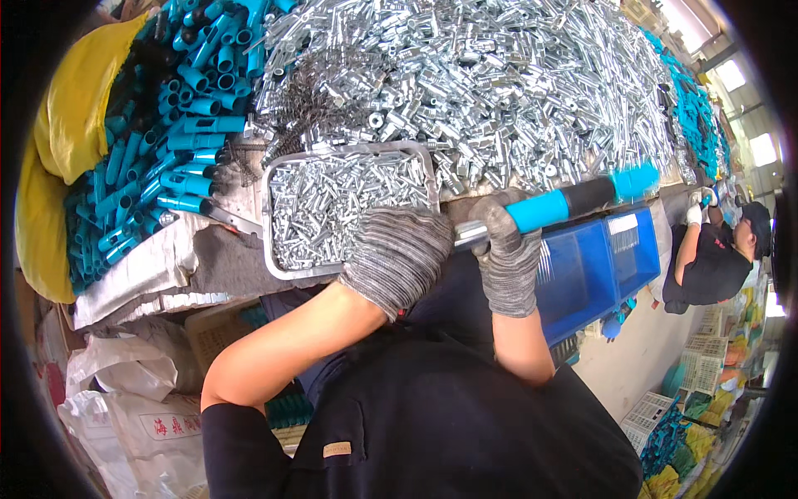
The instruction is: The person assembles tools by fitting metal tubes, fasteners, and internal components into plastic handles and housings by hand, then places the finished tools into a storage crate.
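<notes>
Both my hands wear grey striped knit gloves. My right hand (509, 258) is wrapped round a long blue tube with a black band (586, 197), which slants up to the right; its far blue end is blurred. From the left side of that hand a short silver metal end (470, 234) sticks out. My left hand (399, 259) is closed at this silver end, its back toward me and its fingertips hidden. It lies over the lower right corner of a clear plastic tray (268, 220) full of small silver screw-like parts (320, 212).
A large heap of silver metal fittings (499, 75) covers the bench, with dark springs (320, 87) at its left. Blue tubes (179, 150) pile up beside a yellow sack (79, 100). Blue bins (582, 266) stand right of my right arm. A co-worker (721, 258) is farther right.
</notes>
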Tool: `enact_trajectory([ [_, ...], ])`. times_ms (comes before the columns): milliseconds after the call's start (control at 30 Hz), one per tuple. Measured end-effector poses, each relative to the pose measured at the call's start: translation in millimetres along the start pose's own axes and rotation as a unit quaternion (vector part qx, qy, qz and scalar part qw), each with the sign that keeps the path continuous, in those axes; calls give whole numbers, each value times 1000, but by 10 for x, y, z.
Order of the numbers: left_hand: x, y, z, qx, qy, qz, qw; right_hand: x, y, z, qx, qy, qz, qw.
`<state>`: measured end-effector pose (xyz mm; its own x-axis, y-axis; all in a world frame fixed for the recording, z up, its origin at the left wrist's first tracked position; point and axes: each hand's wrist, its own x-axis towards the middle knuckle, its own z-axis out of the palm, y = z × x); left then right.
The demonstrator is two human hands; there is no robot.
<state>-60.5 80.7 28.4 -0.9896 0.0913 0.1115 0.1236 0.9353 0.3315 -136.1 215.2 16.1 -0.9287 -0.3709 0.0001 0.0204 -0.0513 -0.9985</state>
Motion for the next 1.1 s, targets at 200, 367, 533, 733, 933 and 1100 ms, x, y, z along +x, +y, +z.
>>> enact_trajectory([
  [200,-75,-52,-199,-438,-231,-34,868,44,369,-150,251,-176,-57,950],
  [367,-18,60,-175,53,-141,-46,987,-99,183,66,88,10,16,996],
  [533,-204,48,-87,-510,-151,-57,845,93,492,-597,58,-204,158,964],
  [733,-256,80,238,-93,-127,-115,981,-150,389,-36,164,-127,9,978],
  [933,-623,215,561,-243,24,-173,954,-364,741,-567,-348,-254,-298,852],
  [1100,-1289,-648,1538,-766,-216,-216,565,-275,889,-1260,-31,-439,112,891],
])
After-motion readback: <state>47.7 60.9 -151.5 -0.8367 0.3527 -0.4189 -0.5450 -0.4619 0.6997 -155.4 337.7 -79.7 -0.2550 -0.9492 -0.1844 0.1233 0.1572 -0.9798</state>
